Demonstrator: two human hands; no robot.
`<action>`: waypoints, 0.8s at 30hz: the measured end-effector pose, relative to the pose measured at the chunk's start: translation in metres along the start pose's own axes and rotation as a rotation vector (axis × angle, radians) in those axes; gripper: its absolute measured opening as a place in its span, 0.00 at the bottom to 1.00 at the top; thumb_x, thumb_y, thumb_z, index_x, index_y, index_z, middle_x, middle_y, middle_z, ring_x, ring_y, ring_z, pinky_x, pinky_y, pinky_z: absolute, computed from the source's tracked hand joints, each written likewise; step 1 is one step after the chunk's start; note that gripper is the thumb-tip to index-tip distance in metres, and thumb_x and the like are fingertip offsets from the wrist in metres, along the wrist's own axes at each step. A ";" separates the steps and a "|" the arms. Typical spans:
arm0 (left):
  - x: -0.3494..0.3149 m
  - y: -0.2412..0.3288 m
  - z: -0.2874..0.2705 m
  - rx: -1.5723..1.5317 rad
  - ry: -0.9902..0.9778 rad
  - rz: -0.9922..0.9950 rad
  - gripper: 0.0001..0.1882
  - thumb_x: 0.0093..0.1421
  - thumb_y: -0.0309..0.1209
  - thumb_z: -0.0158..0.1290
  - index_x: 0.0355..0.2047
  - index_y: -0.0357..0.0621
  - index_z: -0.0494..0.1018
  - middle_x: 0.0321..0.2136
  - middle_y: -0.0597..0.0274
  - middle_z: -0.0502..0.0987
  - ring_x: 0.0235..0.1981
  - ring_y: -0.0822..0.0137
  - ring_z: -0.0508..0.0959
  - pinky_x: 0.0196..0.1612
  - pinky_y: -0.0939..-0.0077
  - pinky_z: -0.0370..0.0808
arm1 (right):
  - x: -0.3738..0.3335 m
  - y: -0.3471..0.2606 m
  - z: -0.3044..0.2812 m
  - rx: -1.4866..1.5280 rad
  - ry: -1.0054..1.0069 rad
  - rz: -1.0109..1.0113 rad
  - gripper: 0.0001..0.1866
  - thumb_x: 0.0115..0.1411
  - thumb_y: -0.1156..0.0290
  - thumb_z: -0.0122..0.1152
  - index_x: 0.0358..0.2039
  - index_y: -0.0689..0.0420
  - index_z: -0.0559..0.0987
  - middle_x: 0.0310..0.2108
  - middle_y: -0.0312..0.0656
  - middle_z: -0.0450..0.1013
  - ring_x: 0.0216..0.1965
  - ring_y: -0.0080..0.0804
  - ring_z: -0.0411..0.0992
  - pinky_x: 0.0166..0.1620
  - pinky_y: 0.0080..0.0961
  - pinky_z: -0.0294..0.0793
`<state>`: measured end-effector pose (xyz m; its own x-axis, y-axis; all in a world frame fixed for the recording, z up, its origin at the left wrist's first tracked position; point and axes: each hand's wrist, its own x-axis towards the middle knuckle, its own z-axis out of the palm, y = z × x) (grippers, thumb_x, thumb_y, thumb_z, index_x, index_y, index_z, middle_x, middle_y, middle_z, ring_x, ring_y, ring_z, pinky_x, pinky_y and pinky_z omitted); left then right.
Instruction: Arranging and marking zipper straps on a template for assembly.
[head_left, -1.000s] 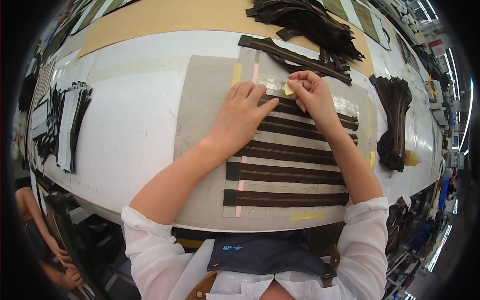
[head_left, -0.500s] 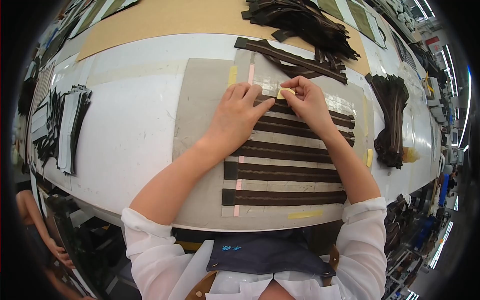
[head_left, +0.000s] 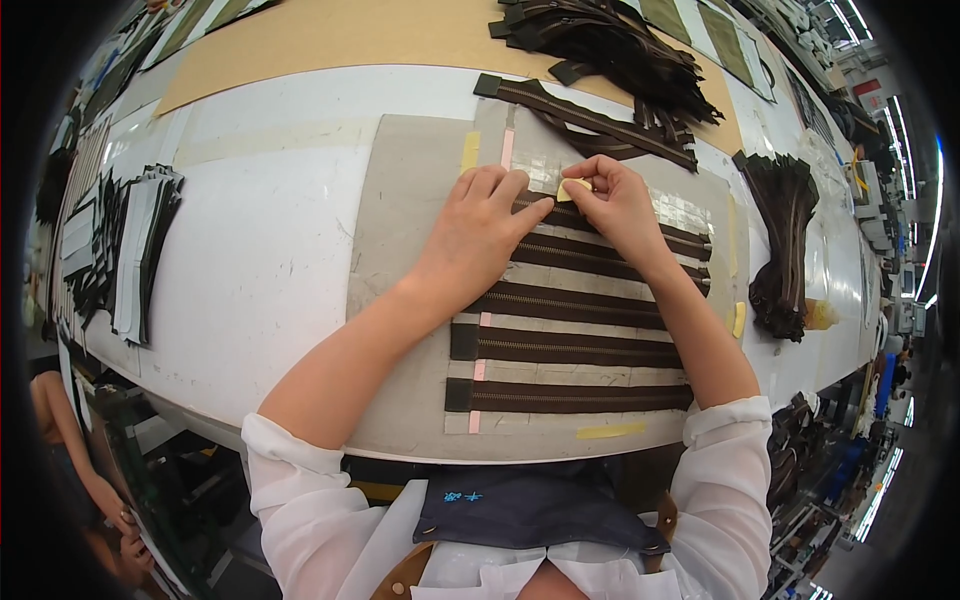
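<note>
Several dark brown zippers (head_left: pixel 580 348) with metal teeth lie in parallel rows across a grey board (head_left: pixel 395 190). The lower ones have black end tabs at the left. My left hand (head_left: pixel 480 225) rests open on the left part of the topmost zipper, thumb and fingers apart, covering that end. Just to its right, my right hand (head_left: pixel 615 205) pinches a small pale yellow piece (head_left: pixel 573 189) between thumb and forefinger, right at the topmost zipper. Whether the piece is chalk or something else is not clear. My right forearm hides parts of the zippers' right ends.
Loose zippers (head_left: pixel 600 118) lie beyond the board, before a larger dark zipper pile (head_left: pixel 610 50). A zipper bundle (head_left: pixel 783 240) sits at the right, black and white strips (head_left: pixel 135 255) at the left. Another person's hands (head_left: pixel 130 535) show at lower left.
My hands keep almost the same place and hold, and the zippers stay in their rows. At lower left, the other person's hands have shifted slightly.
</note>
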<state>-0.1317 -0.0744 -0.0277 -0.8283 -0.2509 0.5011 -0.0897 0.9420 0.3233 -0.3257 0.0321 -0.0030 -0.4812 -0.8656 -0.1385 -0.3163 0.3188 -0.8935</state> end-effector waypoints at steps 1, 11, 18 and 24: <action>0.000 0.000 0.000 -0.002 0.000 -0.001 0.29 0.49 0.15 0.53 0.52 0.50 0.79 0.48 0.59 0.72 0.54 0.55 0.71 0.60 0.57 0.69 | 0.000 0.001 0.000 -0.009 0.000 -0.006 0.09 0.67 0.70 0.63 0.44 0.61 0.79 0.25 0.26 0.73 0.23 0.08 0.63 0.26 0.11 0.60; 0.000 0.000 0.001 0.006 0.002 -0.001 0.29 0.49 0.15 0.53 0.52 0.50 0.79 0.48 0.59 0.72 0.54 0.55 0.71 0.61 0.57 0.69 | 0.002 -0.002 0.002 -0.069 0.022 -0.012 0.08 0.66 0.72 0.62 0.42 0.63 0.79 0.23 0.26 0.72 0.23 0.08 0.63 0.26 0.12 0.59; 0.001 0.000 0.001 0.001 -0.006 -0.001 0.29 0.49 0.15 0.53 0.52 0.50 0.79 0.48 0.59 0.72 0.54 0.55 0.71 0.61 0.57 0.69 | 0.004 0.004 0.003 -0.017 0.059 -0.033 0.09 0.66 0.71 0.63 0.42 0.62 0.79 0.22 0.26 0.71 0.22 0.08 0.62 0.25 0.12 0.58; -0.001 0.000 0.001 0.012 -0.012 -0.003 0.29 0.49 0.15 0.53 0.52 0.50 0.80 0.48 0.59 0.72 0.54 0.54 0.71 0.61 0.57 0.69 | -0.005 -0.006 0.000 0.186 0.106 0.058 0.09 0.67 0.71 0.63 0.43 0.61 0.78 0.23 0.26 0.71 0.21 0.10 0.62 0.23 0.12 0.59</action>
<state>-0.1314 -0.0741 -0.0286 -0.8345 -0.2513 0.4904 -0.0991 0.9439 0.3151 -0.3213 0.0343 0.0033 -0.5807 -0.7993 -0.1546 -0.1344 0.2813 -0.9501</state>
